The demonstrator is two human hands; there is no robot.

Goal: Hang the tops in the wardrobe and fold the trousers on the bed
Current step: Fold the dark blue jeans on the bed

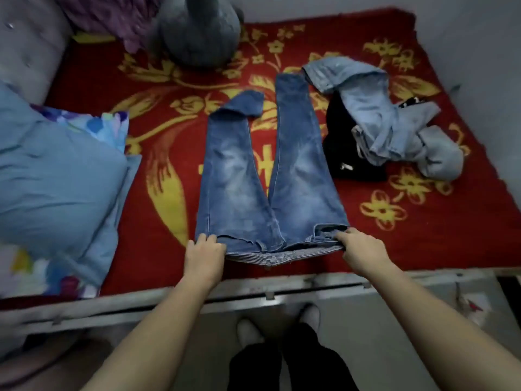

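A pair of dark blue jeans (296, 176) lies flat on the red bed cover (158, 193), legs pointing away from me, the left leg's hem folded over. My left hand (204, 249) grips the waistband's left corner. My right hand (363, 249) grips its right corner, near the bed's front edge. To the right lies a crumpled pair of light blue jeans (375, 122) on top of a black garment (344, 153).
A blue pillow (59, 170) with a floral patch sits at the left. A grey plush toy (200, 29) and a purple cloth (112, 15) lie at the head end. The grey bed frame (310, 289) runs along the front; my feet stand below it.
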